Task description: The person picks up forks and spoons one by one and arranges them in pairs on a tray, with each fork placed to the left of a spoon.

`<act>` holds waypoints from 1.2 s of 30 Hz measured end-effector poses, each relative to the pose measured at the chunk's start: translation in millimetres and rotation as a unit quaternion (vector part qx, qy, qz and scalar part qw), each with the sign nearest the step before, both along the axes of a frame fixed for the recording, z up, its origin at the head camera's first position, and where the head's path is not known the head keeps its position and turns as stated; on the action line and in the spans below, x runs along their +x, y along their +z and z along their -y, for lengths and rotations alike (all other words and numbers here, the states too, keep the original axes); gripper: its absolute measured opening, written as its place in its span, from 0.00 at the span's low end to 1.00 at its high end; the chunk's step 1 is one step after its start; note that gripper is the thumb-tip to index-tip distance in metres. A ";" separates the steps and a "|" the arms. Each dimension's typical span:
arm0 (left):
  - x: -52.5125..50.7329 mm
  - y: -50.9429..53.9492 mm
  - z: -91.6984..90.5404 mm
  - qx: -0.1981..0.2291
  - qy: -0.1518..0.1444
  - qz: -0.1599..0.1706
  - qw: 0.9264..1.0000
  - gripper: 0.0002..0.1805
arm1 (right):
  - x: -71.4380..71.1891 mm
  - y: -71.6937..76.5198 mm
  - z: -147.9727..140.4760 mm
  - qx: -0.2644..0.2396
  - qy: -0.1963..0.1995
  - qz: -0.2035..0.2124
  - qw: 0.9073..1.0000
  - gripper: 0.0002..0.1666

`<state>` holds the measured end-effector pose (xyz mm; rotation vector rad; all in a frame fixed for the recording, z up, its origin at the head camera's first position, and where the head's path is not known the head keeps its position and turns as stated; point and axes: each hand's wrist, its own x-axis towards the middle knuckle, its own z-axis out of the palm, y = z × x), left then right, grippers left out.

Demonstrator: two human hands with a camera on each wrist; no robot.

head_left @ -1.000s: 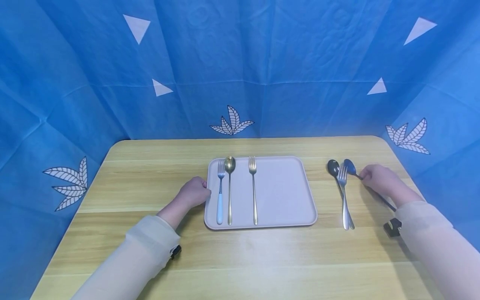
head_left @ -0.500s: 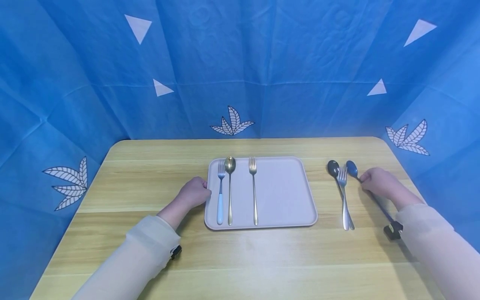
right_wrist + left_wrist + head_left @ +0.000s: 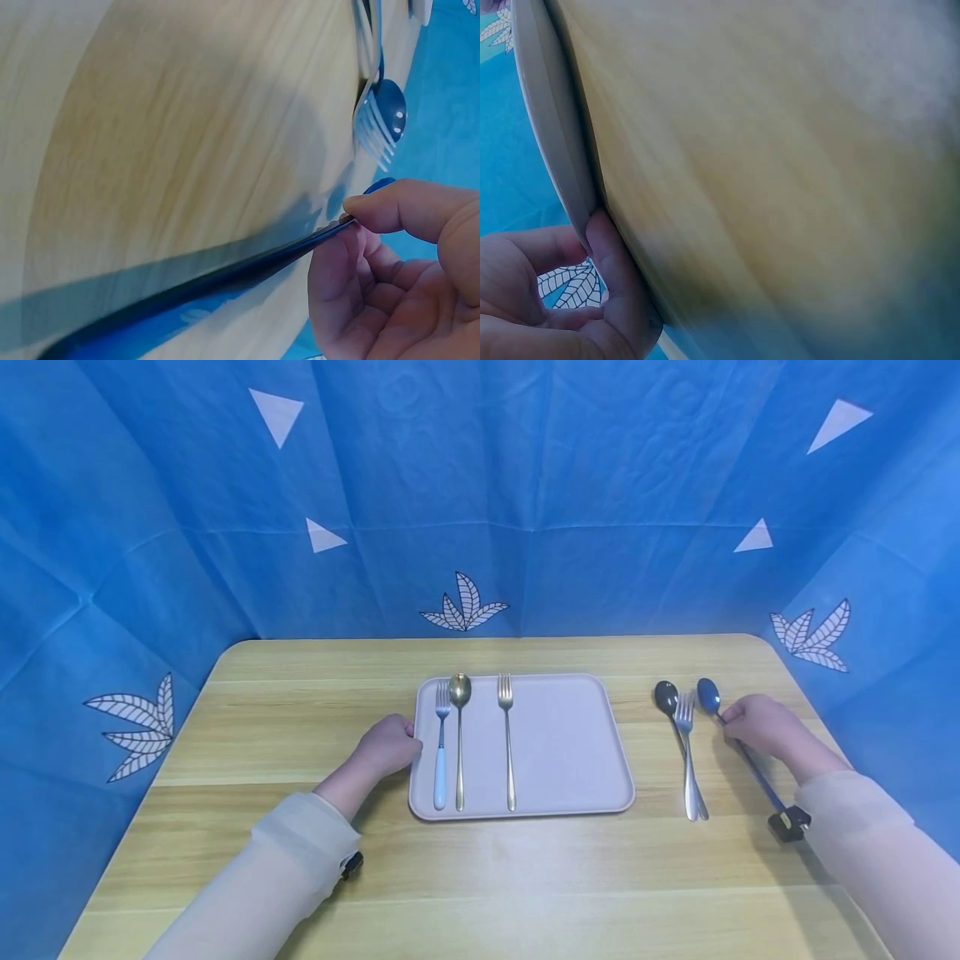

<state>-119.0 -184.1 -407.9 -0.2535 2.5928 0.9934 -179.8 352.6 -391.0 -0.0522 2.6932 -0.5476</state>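
Note:
At the tray's left rim, my left hand (image 3: 388, 747) pinches the pale tray (image 3: 570, 752) between thumb and finger; the left wrist view shows the hand (image 3: 592, 292) on that rim. My right hand (image 3: 761, 727) pinches the thin handle of a blue spoon (image 3: 708, 695); its handle (image 3: 247, 274) runs across the right wrist view. On the tray lie a fork with a light blue handle (image 3: 440, 768), a gold spoon (image 3: 460, 690) and a gold fork (image 3: 506, 693). A silver fork (image 3: 684, 714) crosses over a dark spoon (image 3: 666, 696), left of the right hand.
The light wooden table (image 3: 480, 885) carries everything. Blue cloth (image 3: 480, 485) with white triangles and leaf prints hangs behind it and at both sides. A small black device (image 3: 789, 823) sits at the right cuff, another (image 3: 352, 864) at the left cuff.
The blue spoon has shifted slightly to the right, its bowl now farther from the silver fork, and its handle has turned a little. The left hand, the tray and its cutlery stay put.

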 end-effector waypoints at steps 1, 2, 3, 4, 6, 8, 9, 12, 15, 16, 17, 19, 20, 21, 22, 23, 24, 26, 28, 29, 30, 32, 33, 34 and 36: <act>0.5 0.6 -0.3 0.002 0.000 0.000 1.000 0.05 | 0.5 1.1 0.8 0.001 -0.001 0.001 1.000 0.24; 0.9 1.2 -0.7 0.004 0.000 0.001 1.000 0.05 | 1.1 2.2 1.8 0.001 0.000 0.001 1.000 0.24; 1.3 1.7 -1.0 0.006 0.000 0.001 1.000 0.05 | 1.8 3.5 2.8 0.000 0.000 0.002 1.000 0.24; 1.5 1.8 -1.3 0.008 0.001 0.001 1.000 0.05 | 2.2 4.7 3.8 0.000 0.003 0.002 1.000 0.24; 1.6 1.3 -1.6 0.010 0.002 0.002 1.000 0.05 | 3.3 6.4 5.7 -0.001 0.007 0.002 1.000 0.24; 1.9 0.0 -1.6 0.012 0.003 0.005 1.000 0.05 | 4.6 7.9 8.2 -0.002 0.012 0.001 1.000 0.23; 1.9 -0.6 -1.7 0.013 0.004 0.006 1.000 0.04 | 5.1 8.7 9.5 -0.002 0.014 0.000 1.000 0.23; 2.0 -2.2 -1.3 0.014 0.003 0.008 1.000 0.05 | 6.6 11.1 13.8 -0.003 0.020 -0.006 1.000 0.23; 1.6 -2.1 -0.7 0.011 0.003 0.006 1.000 0.06 | 7.6 13.5 19.0 -0.002 0.026 -0.016 1.000 0.23; 1.5 -2.1 -0.3 0.009 0.001 0.005 1.000 0.06 | 8.0 14.2 20.9 -0.005 0.026 -0.017 0.999 0.23; 1.1 -2.2 0.0 0.007 0.001 0.005 1.000 0.06 | 8.5 14.8 23.0 -0.006 0.027 -0.019 0.999 0.23; 0.6 -2.5 0.5 0.003 0.001 0.007 1.000 0.07 | 9.9 15.3 26.9 -0.009 0.024 -0.024 0.999 0.23; 0.3 -2.8 0.8 0.002 0.000 0.008 1.000 0.07 | 10.6 15.6 28.9 -0.012 0.023 -0.026 0.999 0.22; 0.0 -3.0 0.9 0.001 0.001 0.009 1.000 0.07 | 11.3 15.8 30.8 -0.014 0.021 -0.028 0.999 0.22; -0.2 -3.2 0.8 0.000 0.001 0.010 1.000 0.07 | 11.9 16.0 32.7 -0.018 0.021 -0.031 0.999 0.22; -0.5 -3.5 0.7 0.000 0.001 0.011 1.000 0.07 | 12.4 16.0 34.3 -0.019 0.020 -0.033 0.999 0.22; -0.3 -3.2 0.6 0.000 0.000 0.010 1.000 0.07 | 12.9 16.0 36.0 -0.022 0.020 -0.035 0.999 0.21; -0.1 -2.7 0.5 0.000 -0.001 0.008 1.000 0.07 | 13.6 16.1 39.4 -0.026 0.021 -0.039 0.999 0.21; 0.4 -2.3 0.4 0.000 -0.001 0.007 1.000 0.06 | 14.3 15.7 42.4 -0.030 0.020 -0.040 0.999 0.21; 0.4 -2.2 0.4 0.000 0.000 0.007 1.000 0.06 | 14.5 15.5 43.9 -0.032 0.020 -0.040 0.998 0.21; 0.3 -2.1 0.7 0.000 -0.001 0.006 1.000 0.05 | 14.7 15.4 45.5 -0.035 0.021 -0.039 0.998 0.21; -0.3 -2.6 1.0 -0.001 0.000 0.008 1.000 0.05 | 14.8 15.0 48.3 -0.038 0.021 -0.039 0.998 0.22; -0.7 -2.8 1.1 -0.002 0.001 0.009 1.000 0.05 | 14.8 15.1 49.7 -0.040 0.021 -0.038 0.998 0.22; -1.2 -3.2 1.3 -0.002 0.001 0.009 1.000 0.06 | 14.8 15.1 51.2 -0.042 0.020 -0.036 0.998 0.22; -2.1 -3.6 1.8 0.001 0.001 0.009 1.000 0.06 | 15.1 15.7 54.5 -0.045 0.023 -0.034 0.998 0.22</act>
